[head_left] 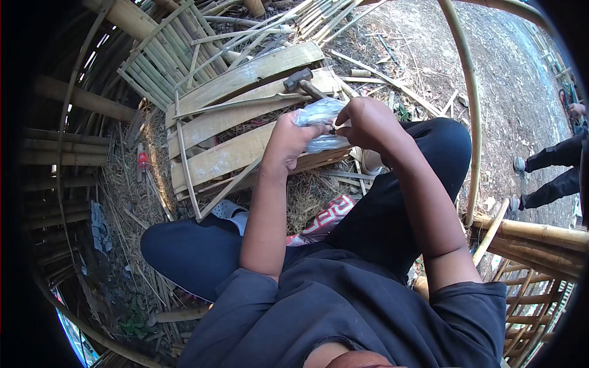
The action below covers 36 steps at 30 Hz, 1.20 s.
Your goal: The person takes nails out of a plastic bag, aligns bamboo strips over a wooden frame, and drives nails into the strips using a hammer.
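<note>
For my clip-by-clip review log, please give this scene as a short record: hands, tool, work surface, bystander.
Left hand: left hand grips a clear plastic bag
Right hand: right hand bent at the bag; anything pinched is unclear
Tool: hammer, lying on the slats
Surface: wooden slats
Bystander: person's legs, far right

Hammer (301, 80) on planks (221, 158), bag (321, 111) in front, bottle (142, 161) left of planks

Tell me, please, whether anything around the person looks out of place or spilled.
Yes: what looks like a red-labelled bottle lies at the picture's left, like litter, and loose bamboo strips lie at stray angles near the wooden slats. I see no spill by the plastic bag.
</note>
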### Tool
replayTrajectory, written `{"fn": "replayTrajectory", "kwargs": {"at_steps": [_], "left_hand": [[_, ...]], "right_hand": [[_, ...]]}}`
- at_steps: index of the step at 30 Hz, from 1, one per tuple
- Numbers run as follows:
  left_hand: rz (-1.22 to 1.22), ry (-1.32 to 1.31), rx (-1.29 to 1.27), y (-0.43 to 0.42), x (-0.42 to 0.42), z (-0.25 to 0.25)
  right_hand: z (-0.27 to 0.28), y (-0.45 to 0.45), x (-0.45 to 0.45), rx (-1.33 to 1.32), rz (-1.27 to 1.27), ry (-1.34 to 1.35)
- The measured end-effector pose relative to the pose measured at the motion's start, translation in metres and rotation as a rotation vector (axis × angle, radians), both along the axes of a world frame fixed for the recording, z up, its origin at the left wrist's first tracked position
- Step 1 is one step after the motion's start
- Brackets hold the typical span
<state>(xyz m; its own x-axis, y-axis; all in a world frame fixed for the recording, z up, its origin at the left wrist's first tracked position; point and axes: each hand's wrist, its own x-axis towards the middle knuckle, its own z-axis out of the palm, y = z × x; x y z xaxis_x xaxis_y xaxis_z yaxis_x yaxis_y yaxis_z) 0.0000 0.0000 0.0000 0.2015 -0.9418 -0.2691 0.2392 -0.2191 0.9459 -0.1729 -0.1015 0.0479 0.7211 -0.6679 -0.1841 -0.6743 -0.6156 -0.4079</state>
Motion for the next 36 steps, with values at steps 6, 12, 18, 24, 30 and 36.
{"fn": "replayTrajectory", "kwargs": {"at_steps": [6,12,18,24,30,36], "left_hand": [[0.069,0.06,-0.022,-0.001,-0.006,0.009],[0.098,0.077,-0.061,0.0,-0.011,0.014],[0.08,0.061,-0.098,0.001,-0.012,0.015],[0.122,-0.268,-0.001,-0.002,-0.011,0.01],[0.108,-0.927,0.184,0.003,-0.002,0.015],[0.163,-0.947,0.298,0.009,0.003,0.024]], "right_hand": [[0.011,0.004,0.004,-0.007,-0.008,0.028],[-0.006,0.001,0.004,-0.063,-0.06,-0.073],[-0.01,0.002,0.005,-0.1,-0.065,-0.086],[-0.013,-0.004,0.004,-0.05,-0.052,-0.101],[0.001,-0.015,-0.004,0.21,0.002,-0.233],[0.018,-0.001,-0.007,0.136,0.167,-0.344]]}}
